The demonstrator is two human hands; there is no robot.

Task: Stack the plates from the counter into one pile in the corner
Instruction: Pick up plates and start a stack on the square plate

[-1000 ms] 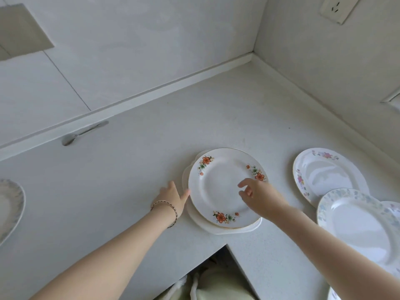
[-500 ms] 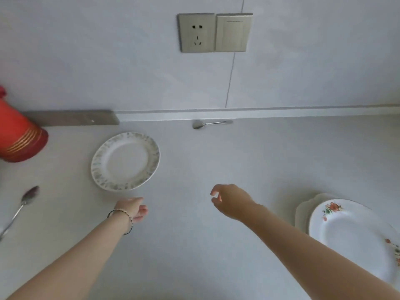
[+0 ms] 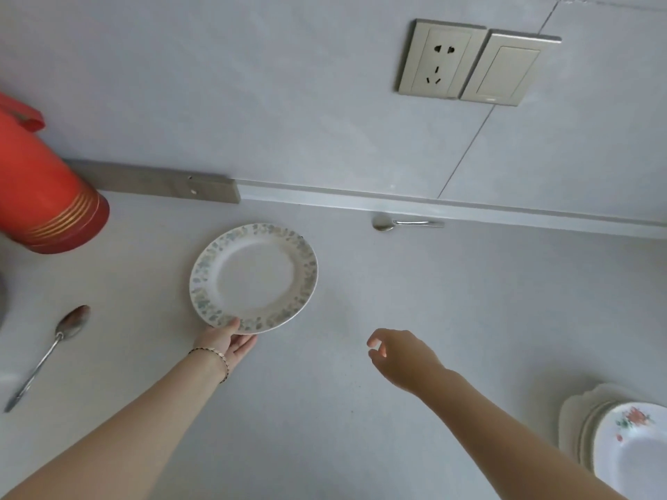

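A white plate with a blue-green speckled rim (image 3: 253,278) lies on the pale counter (image 3: 397,301) left of centre. My left hand (image 3: 227,342) grips its near edge, thumb on the rim and fingers under it. My right hand (image 3: 400,353) hovers over the counter to the right, fingers loosely curled, holding nothing. At the lower right edge a small pile of plates (image 3: 628,442) stands, topped by a white plate with red flowers, partly cut off by the frame.
A red thermos jug (image 3: 43,196) stands at the far left. One spoon (image 3: 47,355) lies at the left; another spoon (image 3: 404,223) rests against the back wall. A socket and switch (image 3: 476,63) are on the wall.
The view has swung left from the flowered pile. My left hand has reached forward and taken hold of the speckled plate's near edge. My right hand has stayed open over the counter.
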